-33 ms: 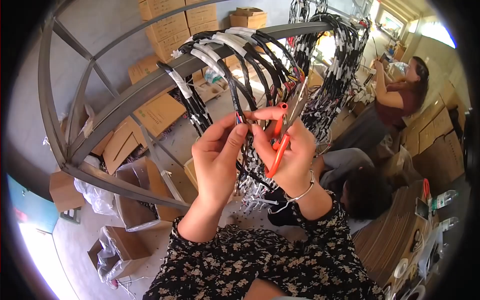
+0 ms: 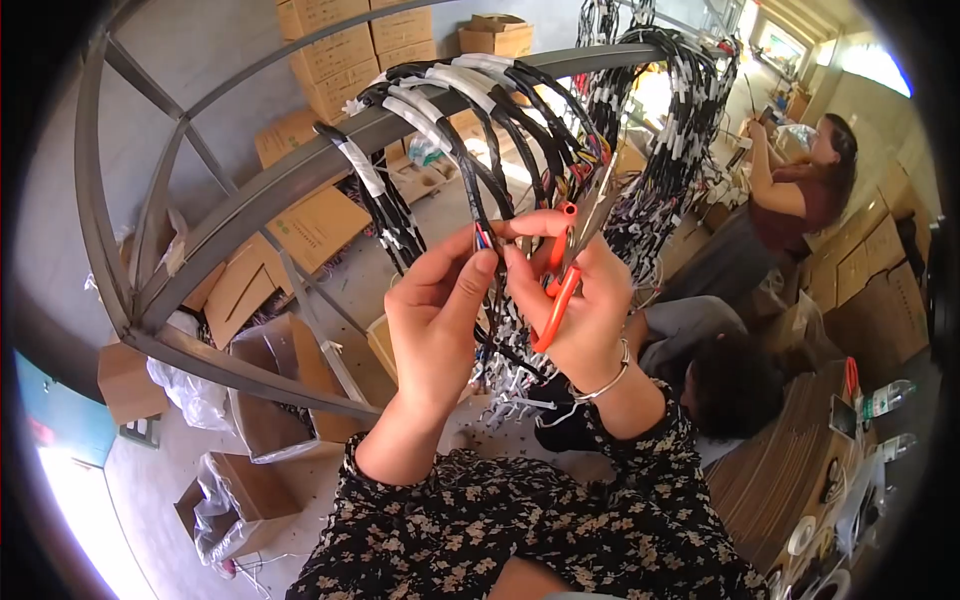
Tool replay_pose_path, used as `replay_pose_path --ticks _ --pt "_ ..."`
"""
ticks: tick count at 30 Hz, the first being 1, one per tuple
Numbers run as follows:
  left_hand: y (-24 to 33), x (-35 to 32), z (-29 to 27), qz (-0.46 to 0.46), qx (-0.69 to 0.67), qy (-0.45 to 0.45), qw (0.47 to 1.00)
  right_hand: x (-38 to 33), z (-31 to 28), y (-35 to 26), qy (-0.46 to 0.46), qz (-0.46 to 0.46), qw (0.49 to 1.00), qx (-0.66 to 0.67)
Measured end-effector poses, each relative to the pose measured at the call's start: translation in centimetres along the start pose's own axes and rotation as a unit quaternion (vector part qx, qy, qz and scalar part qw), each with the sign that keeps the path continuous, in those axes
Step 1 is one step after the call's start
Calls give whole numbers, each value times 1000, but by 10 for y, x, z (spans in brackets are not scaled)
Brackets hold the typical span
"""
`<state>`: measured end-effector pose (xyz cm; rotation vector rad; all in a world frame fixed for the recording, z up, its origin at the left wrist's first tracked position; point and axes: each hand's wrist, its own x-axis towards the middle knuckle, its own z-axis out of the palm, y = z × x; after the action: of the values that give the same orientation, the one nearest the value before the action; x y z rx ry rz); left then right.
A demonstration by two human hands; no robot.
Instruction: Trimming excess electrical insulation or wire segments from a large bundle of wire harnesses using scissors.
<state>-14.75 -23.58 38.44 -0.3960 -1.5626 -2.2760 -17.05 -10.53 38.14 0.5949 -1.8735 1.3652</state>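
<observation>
My left hand [image 2: 435,310] is closed in a pinch on a black-wrapped wire harness [image 2: 470,190], where red, blue and white wires [image 2: 483,238] come out of the wrapping. Close beside it, my right hand [image 2: 575,310] holds orange-handled scissors [image 2: 556,318] against the palm, blades pointing up and away. The thumb and forefinger of that hand also meet at the wires; what they pinch is hidden. The harness hangs with several others, wrapped in black with white tape bands, over a grey metal rail [image 2: 290,165].
More harnesses [image 2: 680,120] hang farther along the rail. A person [image 2: 800,190] stands at the right, and another [image 2: 735,385] crouches near my right forearm. Cardboard boxes [image 2: 340,60] are stacked behind the rail. Lined open cartons [image 2: 250,505] stand at lower left. Flat cardboard [image 2: 770,470] lies at lower right.
The coloured wires at my left fingertips show slightly more. Both hands and the scissors stay nearly in place.
</observation>
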Motion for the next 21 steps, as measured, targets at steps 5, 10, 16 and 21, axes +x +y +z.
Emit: replay_pose_path --ticks 5,10,16,21 --pt "-9 -4 -6 -4 -9 7 1000 10 4 -10 14 -56 998 16" --pt "-7 -1 -12 19 9 -5 1000 16 10 -13 -6 -119 993 -15" --pt "-16 2 -12 90 110 38 989 28 -3 -23 -31 -243 956 -164" --pt "-34 9 -24 132 204 81 967 24 14 -27 -3 -260 939 -223"
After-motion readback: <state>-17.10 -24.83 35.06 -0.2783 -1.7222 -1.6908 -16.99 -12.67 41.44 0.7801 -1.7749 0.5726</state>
